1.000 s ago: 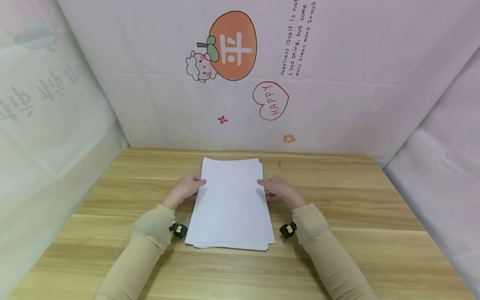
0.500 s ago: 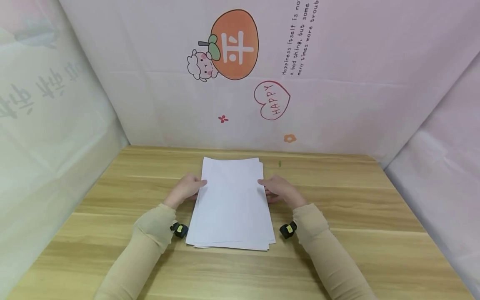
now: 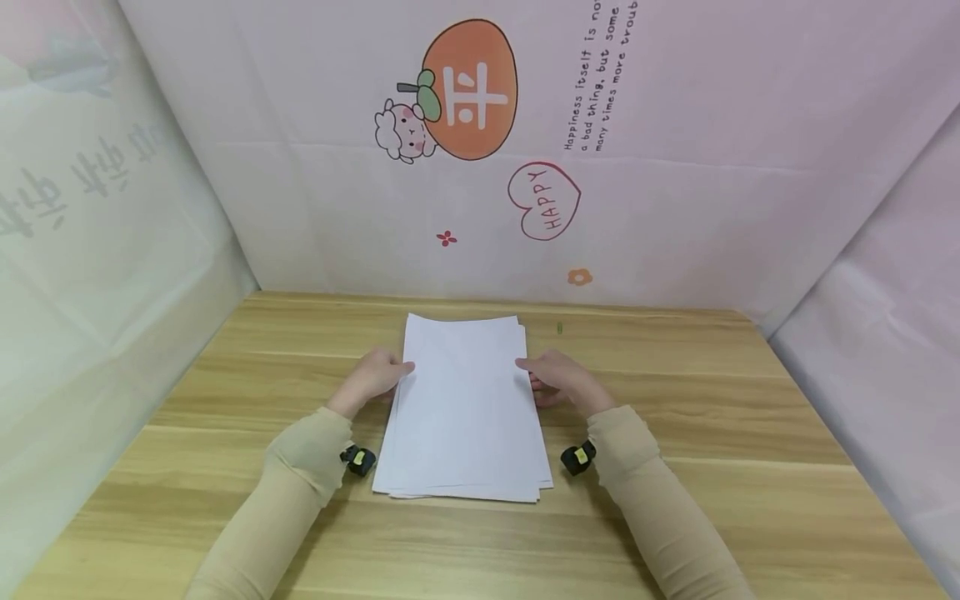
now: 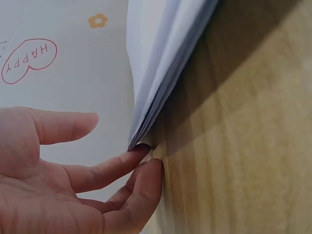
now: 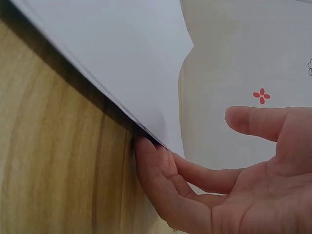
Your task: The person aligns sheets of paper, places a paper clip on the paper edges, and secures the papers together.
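Note:
A stack of white paper sheets (image 3: 468,417) lies at the middle of the table, its sheets slightly uneven along the near edge. My left hand (image 3: 375,375) is at the left edge of the stack; in the left wrist view its fingers (image 4: 105,173) touch the edge from below, while the thumb stands apart above the paper. At the opposite edge my right hand (image 3: 558,379) has its bent fingertips tucked against the underside. Its thumb (image 5: 253,119) is likewise clear of the sheets in the right wrist view. Shadow shows beneath the edges of the stack.
A small green piece (image 3: 559,328) lies on the wooden table (image 3: 712,400) beyond the right hand. Printed white cloth (image 3: 337,217) stands behind the table, with more cloth along both sides. A black wrist camera (image 3: 577,458) sits by the right sleeve.
Almost nothing differs. The view has shifted very slightly; both hands stay at the two edges of the paper stack.

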`<action>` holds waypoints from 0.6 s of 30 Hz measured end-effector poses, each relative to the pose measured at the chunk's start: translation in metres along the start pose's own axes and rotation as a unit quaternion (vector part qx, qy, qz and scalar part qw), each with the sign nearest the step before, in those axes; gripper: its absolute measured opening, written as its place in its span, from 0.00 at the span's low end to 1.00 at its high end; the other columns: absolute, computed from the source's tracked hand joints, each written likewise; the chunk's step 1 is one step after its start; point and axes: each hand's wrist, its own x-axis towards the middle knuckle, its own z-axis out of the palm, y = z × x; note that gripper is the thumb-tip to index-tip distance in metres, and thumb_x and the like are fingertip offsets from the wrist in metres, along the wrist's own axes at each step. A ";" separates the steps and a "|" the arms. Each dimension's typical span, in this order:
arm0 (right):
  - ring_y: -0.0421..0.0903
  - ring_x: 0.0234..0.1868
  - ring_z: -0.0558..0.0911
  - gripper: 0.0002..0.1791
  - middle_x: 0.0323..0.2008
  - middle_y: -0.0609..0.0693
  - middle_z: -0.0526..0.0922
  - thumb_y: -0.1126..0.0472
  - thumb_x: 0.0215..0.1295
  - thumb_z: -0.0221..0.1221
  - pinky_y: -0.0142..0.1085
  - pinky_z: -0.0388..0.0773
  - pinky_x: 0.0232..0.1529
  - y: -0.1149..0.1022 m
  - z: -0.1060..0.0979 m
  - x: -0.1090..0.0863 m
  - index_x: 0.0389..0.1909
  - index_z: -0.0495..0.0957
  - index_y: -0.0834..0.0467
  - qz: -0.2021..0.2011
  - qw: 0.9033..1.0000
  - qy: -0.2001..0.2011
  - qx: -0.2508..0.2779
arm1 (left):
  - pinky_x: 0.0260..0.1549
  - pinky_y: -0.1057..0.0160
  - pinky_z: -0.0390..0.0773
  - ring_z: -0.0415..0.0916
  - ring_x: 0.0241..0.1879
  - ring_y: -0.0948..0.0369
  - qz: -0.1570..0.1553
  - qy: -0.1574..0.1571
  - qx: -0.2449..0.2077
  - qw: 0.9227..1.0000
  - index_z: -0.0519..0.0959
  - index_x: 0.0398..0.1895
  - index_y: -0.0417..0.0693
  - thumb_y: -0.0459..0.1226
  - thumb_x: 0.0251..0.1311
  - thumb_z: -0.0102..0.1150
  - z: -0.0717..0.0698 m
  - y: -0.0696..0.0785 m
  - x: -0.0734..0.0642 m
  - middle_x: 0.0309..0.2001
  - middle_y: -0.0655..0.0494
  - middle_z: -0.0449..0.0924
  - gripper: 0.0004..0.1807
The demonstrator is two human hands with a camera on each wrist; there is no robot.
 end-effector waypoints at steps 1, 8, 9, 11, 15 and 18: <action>0.45 0.38 0.74 0.22 0.37 0.54 0.70 0.49 0.69 0.52 0.40 0.82 0.40 0.000 0.000 0.000 0.46 0.69 0.67 0.001 1.000 0.000 0.003 | 0.20 0.66 0.70 0.61 0.16 0.63 0.000 0.001 0.000 1.000 0.70 0.19 0.43 0.45 0.67 0.50 0.000 0.000 0.000 0.14 0.59 0.62 0.20; 0.51 0.46 0.71 0.27 0.47 0.59 0.68 0.48 0.68 0.52 0.44 0.80 0.45 -0.002 0.000 -0.002 0.51 0.66 0.69 0.005 1.000 -0.015 0.012 | 0.21 0.66 0.69 0.63 0.17 0.62 0.012 -0.002 0.013 1.000 0.71 0.19 0.43 0.45 0.67 0.49 -0.001 0.003 -0.001 0.14 0.59 0.64 0.20; 0.52 0.47 0.71 0.27 0.49 0.60 0.67 0.48 0.68 0.52 0.45 0.80 0.46 -0.002 0.000 -0.002 0.53 0.65 0.69 0.005 1.000 -0.018 0.013 | 0.22 0.66 0.70 0.64 0.18 0.62 0.014 -0.004 0.013 1.000 0.72 0.20 0.42 0.45 0.67 0.49 -0.001 0.003 -0.001 0.15 0.58 0.64 0.20; 0.55 0.51 0.70 0.29 0.52 0.62 0.65 0.48 0.69 0.52 0.47 0.78 0.48 -0.002 0.000 -0.001 0.56 0.62 0.69 0.008 0.999 -0.024 0.021 | 0.23 0.65 0.72 0.65 0.18 0.62 0.014 -0.008 0.008 1.000 0.73 0.22 0.40 0.45 0.67 0.50 -0.002 0.003 -0.001 0.16 0.58 0.65 0.19; 0.61 0.59 0.68 0.35 0.60 0.67 0.62 0.48 0.69 0.52 0.50 0.76 0.52 -0.002 0.000 0.002 0.64 0.56 0.69 0.013 0.999 -0.034 0.028 | 0.24 0.65 0.75 0.66 0.19 0.62 0.012 -0.011 0.003 1.000 0.74 0.25 0.38 0.44 0.67 0.50 -0.001 0.004 -0.001 0.17 0.57 0.66 0.18; 0.63 0.60 0.69 0.39 0.63 0.69 0.62 0.47 0.69 0.51 0.50 0.75 0.53 -0.002 0.001 0.003 0.68 0.52 0.69 0.010 0.999 -0.037 0.019 | 0.28 0.64 0.77 0.72 0.24 0.61 0.011 -0.014 0.004 1.000 0.77 0.33 0.35 0.44 0.67 0.50 0.000 0.003 -0.001 0.24 0.53 0.72 0.18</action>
